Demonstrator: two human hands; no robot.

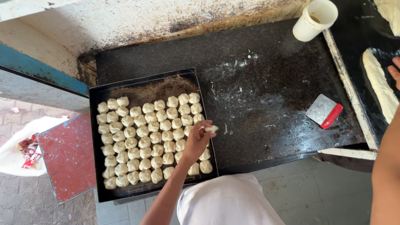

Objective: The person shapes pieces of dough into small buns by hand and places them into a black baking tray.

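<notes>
My left hand (pixel 196 141) reaches over the right side of a black tray (pixel 95 137) and pinches a small dough ball (pixel 211 128) between its fingertips, just above the tray's right rim. The tray is packed with rows of several pale dough balls (pixel 143 141). My right hand (pixel 394 71) shows only as a few fingers at the right edge of the view, beside a long stretched strip of dough (pixel 378 83) on a dark surface. My right forearm (pixel 387 175) runs down that edge.
The tray sits on a dark, flour-dusted counter (pixel 266 83). A metal scraper with a red handle (pixel 325 111) lies at its right, and a white plastic cup (pixel 314 18) stands at the back. A red panel (pixel 66 156) and a white bag (pixel 14 146) are to the left.
</notes>
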